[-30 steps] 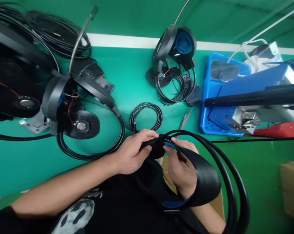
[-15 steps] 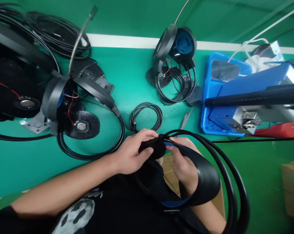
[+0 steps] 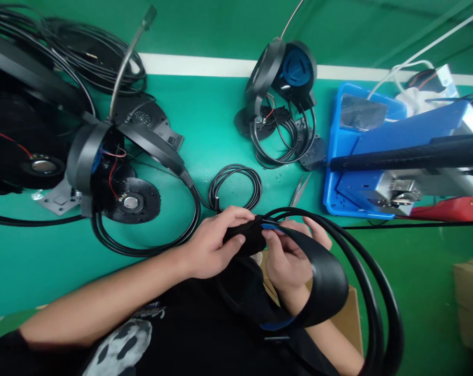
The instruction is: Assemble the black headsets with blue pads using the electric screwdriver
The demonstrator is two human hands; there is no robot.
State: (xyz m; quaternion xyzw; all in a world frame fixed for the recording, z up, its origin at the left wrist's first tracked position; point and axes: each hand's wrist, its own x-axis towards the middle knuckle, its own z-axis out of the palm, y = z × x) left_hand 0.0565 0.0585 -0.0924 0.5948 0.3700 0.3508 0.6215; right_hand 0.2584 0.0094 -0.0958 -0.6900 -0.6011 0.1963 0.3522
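Observation:
A black headset (image 3: 332,284) with a wide band, blue on its inner side, and two thick headband tubes is held close to my body. My left hand (image 3: 215,245) wraps round its dark ear cup (image 3: 244,237), thumb on the near side. Inside the loop of the band, my right hand (image 3: 289,256) pinches the band's end beside the ear cup, its outer fingers lifted apart. The joint between band and cup is partly covered by my fingers. Just beyond my left hand lies a coiled black cable (image 3: 236,185); tweezers (image 3: 300,189) rest to its right.
Opened headsets with exposed speakers (image 3: 130,203) and wires crowd the left of the green table. Another headset (image 3: 279,78) stands at the back. A blue tray (image 3: 330,183) with a blue device is at right, crossed by a black bar (image 3: 409,151). Cardboard boxes (image 3: 471,303) stand below.
My right hand has shifted slightly left and its outer fingers have lifted up behind the band. The band's loop has moved a little left. My left hand keeps its hold.

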